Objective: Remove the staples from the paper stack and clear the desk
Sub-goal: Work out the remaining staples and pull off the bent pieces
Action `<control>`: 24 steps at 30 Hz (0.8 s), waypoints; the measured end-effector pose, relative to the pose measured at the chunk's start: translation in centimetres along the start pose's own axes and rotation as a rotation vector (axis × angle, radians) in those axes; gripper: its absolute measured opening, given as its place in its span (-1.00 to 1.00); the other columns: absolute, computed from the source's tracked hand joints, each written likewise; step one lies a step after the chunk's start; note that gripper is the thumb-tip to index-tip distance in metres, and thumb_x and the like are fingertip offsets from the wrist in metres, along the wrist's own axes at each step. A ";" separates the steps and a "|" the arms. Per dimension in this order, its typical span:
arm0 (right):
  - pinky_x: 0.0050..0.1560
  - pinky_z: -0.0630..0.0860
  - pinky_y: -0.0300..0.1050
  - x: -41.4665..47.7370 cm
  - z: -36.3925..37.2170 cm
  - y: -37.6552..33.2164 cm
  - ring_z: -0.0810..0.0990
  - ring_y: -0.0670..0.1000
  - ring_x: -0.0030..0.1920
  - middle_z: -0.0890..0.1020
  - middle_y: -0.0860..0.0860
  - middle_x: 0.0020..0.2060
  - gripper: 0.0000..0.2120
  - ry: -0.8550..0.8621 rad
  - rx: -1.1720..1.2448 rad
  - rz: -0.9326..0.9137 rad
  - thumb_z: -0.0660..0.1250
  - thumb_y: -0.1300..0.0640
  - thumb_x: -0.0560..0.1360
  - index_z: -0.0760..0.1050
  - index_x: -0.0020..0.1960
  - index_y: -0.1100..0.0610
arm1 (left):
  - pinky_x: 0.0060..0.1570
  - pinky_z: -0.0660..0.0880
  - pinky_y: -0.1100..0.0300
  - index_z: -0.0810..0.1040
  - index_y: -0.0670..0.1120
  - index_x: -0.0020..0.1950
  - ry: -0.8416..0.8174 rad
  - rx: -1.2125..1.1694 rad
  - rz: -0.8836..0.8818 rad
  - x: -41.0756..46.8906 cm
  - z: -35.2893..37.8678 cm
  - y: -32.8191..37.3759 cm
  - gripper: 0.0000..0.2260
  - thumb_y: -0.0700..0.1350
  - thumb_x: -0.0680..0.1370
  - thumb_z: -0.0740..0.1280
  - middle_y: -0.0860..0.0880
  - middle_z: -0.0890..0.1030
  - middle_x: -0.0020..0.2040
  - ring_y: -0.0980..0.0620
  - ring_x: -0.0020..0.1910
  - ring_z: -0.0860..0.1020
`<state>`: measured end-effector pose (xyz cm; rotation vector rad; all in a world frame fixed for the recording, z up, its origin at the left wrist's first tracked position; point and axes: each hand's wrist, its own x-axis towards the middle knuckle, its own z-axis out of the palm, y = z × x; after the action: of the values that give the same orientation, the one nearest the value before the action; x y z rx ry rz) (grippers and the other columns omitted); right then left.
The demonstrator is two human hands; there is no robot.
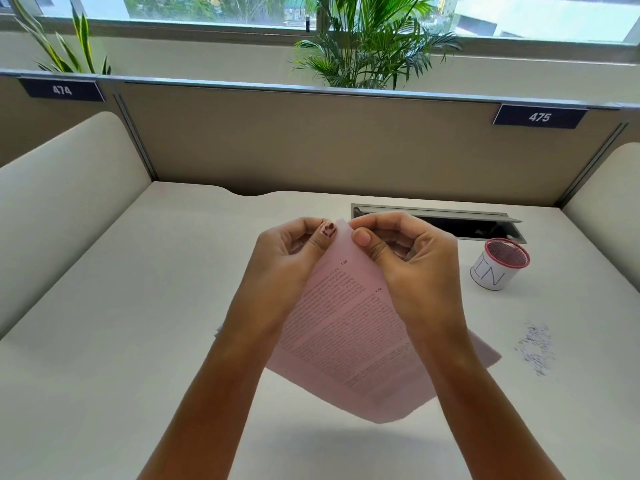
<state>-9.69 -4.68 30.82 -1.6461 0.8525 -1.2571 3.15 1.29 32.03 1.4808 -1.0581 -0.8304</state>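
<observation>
A pink paper stack [349, 337] with printed text is held up off the desk, its top corner pinched between both hands. My left hand [294, 254] grips the corner from the left, thumb on the front sheet. My right hand [412, 261] grips the same corner from the right, fingers curled behind it. The staple itself is hidden by my fingers. A pile of loose staples [535, 348] lies on the desk to the right. A small mesh cup with a red rim and a paper label [498, 265] stands further back on the right.
More sheets [485, 351] lie flat on the white desk [121, 306] under the raised stack. An open cable slot [481, 226] sits at the back, with beige partition walls on three sides. Potted plants stand behind the partition.
</observation>
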 end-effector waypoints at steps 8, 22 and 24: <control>-0.08 0.59 -0.23 0.0 -0.1 -0.2 0.67 -0.14 -0.14 0.70 -0.13 -0.20 -0.88 0.042 -0.112 -0.037 0.47 0.12 0.41 0.65 -0.05 0.02 | -0.31 0.52 0.29 0.62 0.05 -0.03 -0.099 -0.126 -0.107 0.5 -0.5 -0.4 -0.78 0.11 0.43 0.30 0.02 0.69 -0.21 0.08 -0.29 0.64; -0.06 0.58 -0.19 0.0 -0.3 -0.2 0.67 -0.12 -0.17 0.70 -0.14 -0.24 -0.91 0.068 -0.130 -0.049 0.49 0.12 0.41 0.65 -0.11 -0.02 | -0.40 0.47 0.38 0.68 0.03 -0.01 -0.026 -0.161 -0.128 0.4 -0.2 -0.8 -0.71 0.15 0.46 0.30 0.00 0.70 -0.20 0.14 -0.34 0.60; -0.06 0.58 -0.20 0.0 -0.3 -0.3 0.67 -0.12 -0.16 0.70 -0.13 -0.23 -0.91 0.062 -0.145 -0.057 0.48 0.12 0.41 0.65 -0.09 -0.01 | -0.37 0.48 0.36 0.67 0.03 0.00 -0.023 -0.154 -0.125 0.4 -0.1 -0.8 -0.71 0.16 0.46 0.29 0.01 0.70 -0.20 0.12 -0.32 0.61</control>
<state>-9.99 -4.60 31.09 -1.7643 0.9591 -1.3175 3.56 0.99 31.28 1.4199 -0.9042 -0.9972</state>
